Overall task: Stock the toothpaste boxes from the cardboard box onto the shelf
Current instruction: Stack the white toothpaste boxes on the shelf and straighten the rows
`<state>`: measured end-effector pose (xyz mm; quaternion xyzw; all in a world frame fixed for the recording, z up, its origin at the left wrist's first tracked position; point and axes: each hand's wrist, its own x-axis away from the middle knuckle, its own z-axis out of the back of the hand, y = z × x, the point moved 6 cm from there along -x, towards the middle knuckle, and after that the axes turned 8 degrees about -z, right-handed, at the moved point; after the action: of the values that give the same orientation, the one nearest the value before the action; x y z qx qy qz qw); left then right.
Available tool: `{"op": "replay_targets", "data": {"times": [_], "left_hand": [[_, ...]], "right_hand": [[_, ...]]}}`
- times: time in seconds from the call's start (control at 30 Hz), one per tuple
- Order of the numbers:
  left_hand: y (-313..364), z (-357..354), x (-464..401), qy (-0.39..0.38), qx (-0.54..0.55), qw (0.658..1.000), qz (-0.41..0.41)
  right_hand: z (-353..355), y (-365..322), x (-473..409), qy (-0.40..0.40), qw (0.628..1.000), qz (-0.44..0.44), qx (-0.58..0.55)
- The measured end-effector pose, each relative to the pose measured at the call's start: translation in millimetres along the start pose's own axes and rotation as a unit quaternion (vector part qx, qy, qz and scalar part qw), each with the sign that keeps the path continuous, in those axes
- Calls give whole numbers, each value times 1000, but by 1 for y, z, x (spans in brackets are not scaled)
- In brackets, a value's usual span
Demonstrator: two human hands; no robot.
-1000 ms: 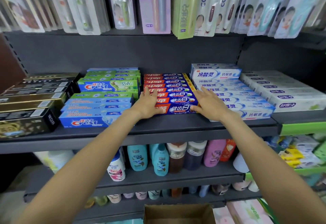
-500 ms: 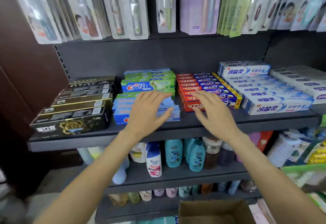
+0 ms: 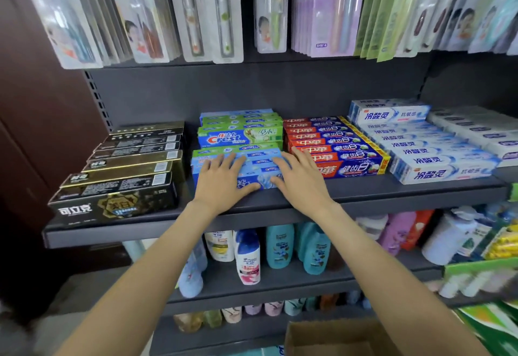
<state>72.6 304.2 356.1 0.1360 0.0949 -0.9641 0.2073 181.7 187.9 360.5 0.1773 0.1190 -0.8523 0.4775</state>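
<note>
Rows of toothpaste boxes lie on the dark shelf [image 3: 364, 196]. My left hand [image 3: 221, 179] and my right hand [image 3: 300, 179] both lie flat, fingers spread, on the front blue Crest boxes [image 3: 260, 169]. Green Crest boxes [image 3: 241, 134] are stacked behind them. Red and blue toothpaste boxes [image 3: 342, 145] sit just right of my right hand. An open cardboard box [image 3: 330, 339] stands on the floor below, its inside mostly cut off by the frame.
Black and gold toothpaste boxes [image 3: 123, 170] fill the shelf's left end; white and blue boxes [image 3: 431, 151] fill the right. Toothbrush packs [image 3: 224, 11] hang above. Shampoo bottles [image 3: 280, 246] stand on the lower shelf. A dark wooden panel [image 3: 36, 131] borders the left.
Both hands left the red and blue boxes, swung left and came down flat on the blue Crest boxes. The view turned left as well.
</note>
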Motion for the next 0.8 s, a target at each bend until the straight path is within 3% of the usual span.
{"op": "replay_targets", "data": {"times": [0.13,0.3,0.47,0.63,0.8], "left_hand": [[-7,-2,-2,-33,30,999,-25],[-11,-4,-1,-56,27,998,-16],[-9,1,2,-81,35,996,6],[-16,8,8,-63,-5,996,64],[-26,2,-4,-123,22,991,49]], "right_hand": [[3,9,-3,-4,999,10,-42],[33,18,-23,28,968,2,-250],[37,25,-58,-6,962,-12,-272],[15,26,-99,-101,957,-33,-268],[-5,26,-133,-163,955,-64,-241]]}}
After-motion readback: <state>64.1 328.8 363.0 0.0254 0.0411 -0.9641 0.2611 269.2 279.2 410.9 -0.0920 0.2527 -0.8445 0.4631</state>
